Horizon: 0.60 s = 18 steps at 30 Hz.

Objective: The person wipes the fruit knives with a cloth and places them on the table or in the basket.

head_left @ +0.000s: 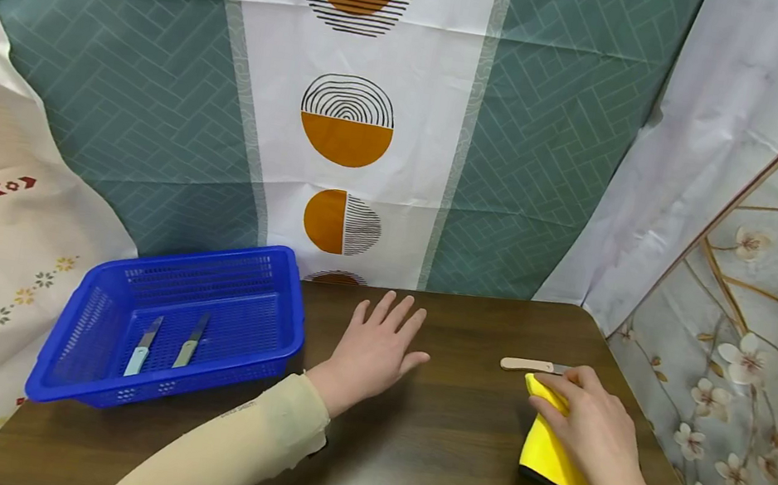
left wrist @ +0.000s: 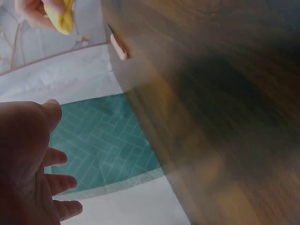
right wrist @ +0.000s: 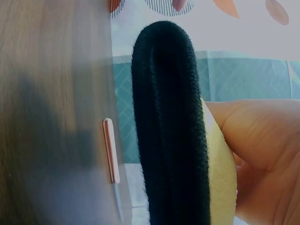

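My right hand (head_left: pixel 594 432) pinches a folded yellow cloth (head_left: pixel 546 450) with a black edge, held up over the right side of the table. In the right wrist view the cloth's black edging (right wrist: pixel 171 122) hangs large in front of the camera. A knife (head_left: pixel 525 365) with a beige handle lies on the table just beyond the cloth; my right fingers hide part of its blade in the head view. My left hand (head_left: pixel 373 349) holds nothing, its fingers spread over the middle of the table, right of the blue basket (head_left: pixel 104 380).
Inside the blue basket, at the table's left, lie two knives, one with a light blue handle (head_left: pixel 136 361) and one with a pale green handle (head_left: pixel 185 353). A patterned curtain (head_left: pixel 404 144) hangs along the brown table's (head_left: pixel 400 470) back edge, with a floral cloth (head_left: pixel 748 414) at right.
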Each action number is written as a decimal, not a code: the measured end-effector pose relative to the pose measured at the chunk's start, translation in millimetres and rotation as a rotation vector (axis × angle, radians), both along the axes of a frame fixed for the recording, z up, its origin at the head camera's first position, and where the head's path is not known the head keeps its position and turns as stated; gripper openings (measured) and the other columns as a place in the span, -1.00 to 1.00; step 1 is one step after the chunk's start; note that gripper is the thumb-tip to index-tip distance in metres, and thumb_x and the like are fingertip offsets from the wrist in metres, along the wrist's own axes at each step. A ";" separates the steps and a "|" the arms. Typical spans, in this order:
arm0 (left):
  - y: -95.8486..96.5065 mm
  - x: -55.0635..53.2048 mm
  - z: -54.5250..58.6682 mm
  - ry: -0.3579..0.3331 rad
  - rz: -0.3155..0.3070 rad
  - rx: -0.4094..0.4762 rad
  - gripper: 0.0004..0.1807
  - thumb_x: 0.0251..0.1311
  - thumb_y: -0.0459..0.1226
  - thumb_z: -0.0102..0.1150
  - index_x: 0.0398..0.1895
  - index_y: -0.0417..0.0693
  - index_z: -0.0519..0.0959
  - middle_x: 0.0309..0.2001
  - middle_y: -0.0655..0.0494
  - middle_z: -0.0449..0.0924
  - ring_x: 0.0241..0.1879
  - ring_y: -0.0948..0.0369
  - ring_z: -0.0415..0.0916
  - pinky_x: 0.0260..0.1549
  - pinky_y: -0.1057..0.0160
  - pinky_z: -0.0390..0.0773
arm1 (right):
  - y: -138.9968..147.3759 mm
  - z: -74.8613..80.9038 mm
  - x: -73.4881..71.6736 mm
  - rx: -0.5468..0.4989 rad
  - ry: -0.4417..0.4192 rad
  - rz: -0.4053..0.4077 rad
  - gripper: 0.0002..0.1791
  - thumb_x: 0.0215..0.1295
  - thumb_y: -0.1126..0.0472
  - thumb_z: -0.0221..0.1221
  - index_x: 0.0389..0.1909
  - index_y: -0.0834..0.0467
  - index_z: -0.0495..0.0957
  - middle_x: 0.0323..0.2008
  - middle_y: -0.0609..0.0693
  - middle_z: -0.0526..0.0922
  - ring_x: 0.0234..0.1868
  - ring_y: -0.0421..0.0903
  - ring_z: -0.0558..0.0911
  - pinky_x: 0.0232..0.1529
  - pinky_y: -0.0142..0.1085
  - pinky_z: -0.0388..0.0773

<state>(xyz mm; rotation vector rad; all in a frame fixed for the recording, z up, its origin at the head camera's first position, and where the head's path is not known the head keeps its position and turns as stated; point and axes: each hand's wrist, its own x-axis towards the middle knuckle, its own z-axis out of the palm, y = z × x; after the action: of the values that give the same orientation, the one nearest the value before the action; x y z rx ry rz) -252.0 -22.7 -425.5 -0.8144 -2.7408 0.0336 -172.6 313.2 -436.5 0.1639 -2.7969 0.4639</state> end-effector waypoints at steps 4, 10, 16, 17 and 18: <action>9.2 -2.5 -4.0 0.003 -0.011 -0.012 -0.22 0.66 0.29 -0.07 0.72 0.09 0.33 0.68 -0.04 0.28 0.65 -0.16 0.19 0.49 -0.33 0.30 | 3.3 0.5 -1.1 0.001 -0.017 -0.015 -0.51 0.36 0.00 0.55 0.25 0.05 0.79 0.12 0.24 0.58 -0.29 0.17 0.58 -0.34 0.10 0.54; 25.1 -6.1 -8.7 -0.015 -0.015 -0.058 -0.21 0.67 0.32 -0.15 0.74 0.13 0.30 0.70 0.00 0.25 0.67 -0.13 0.17 0.50 -0.30 0.29 | 8.5 -1.4 -2.4 -0.006 -0.029 -0.026 -0.50 0.37 0.01 0.54 0.26 0.07 0.78 0.11 0.24 0.57 -0.33 0.15 0.56 -0.38 0.07 0.52; 44.2 -9.6 -12.1 -0.027 -0.030 -0.090 -0.21 0.67 0.32 -0.17 0.75 0.16 0.28 0.71 0.02 0.23 0.68 -0.11 0.15 0.50 -0.28 0.30 | 13.1 -3.3 -2.1 -0.020 -0.019 -0.035 -0.51 0.36 0.03 0.54 0.25 0.10 0.78 0.03 0.20 0.56 -0.40 0.06 0.51 -0.43 -0.07 0.45; 47.2 -10.2 -12.9 -0.027 -0.036 -0.093 -0.22 0.67 0.32 -0.17 0.75 0.16 0.28 0.70 0.02 0.23 0.68 -0.11 0.15 0.50 -0.27 0.31 | 13.6 -3.6 -1.9 -0.021 -0.017 -0.036 -0.51 0.36 0.03 0.54 0.25 0.09 0.78 0.03 0.19 0.56 -0.41 0.05 0.51 -0.44 -0.08 0.45; 50.3 -10.9 -13.8 -0.028 -0.041 -0.094 -0.22 0.68 0.32 -0.18 0.75 0.16 0.28 0.70 0.03 0.23 0.68 -0.10 0.15 0.49 -0.27 0.31 | 14.3 -4.1 -1.9 -0.022 -0.018 -0.036 -0.52 0.37 0.03 0.54 0.25 0.09 0.78 0.03 0.19 0.56 -0.42 0.04 0.50 -0.44 -0.08 0.45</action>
<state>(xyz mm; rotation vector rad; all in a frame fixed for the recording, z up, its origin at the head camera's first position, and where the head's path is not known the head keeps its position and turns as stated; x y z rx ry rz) -262.8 27.6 -439.3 -0.9017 -2.7656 0.1444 -174.4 327.5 -440.5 0.1044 -2.8063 0.4898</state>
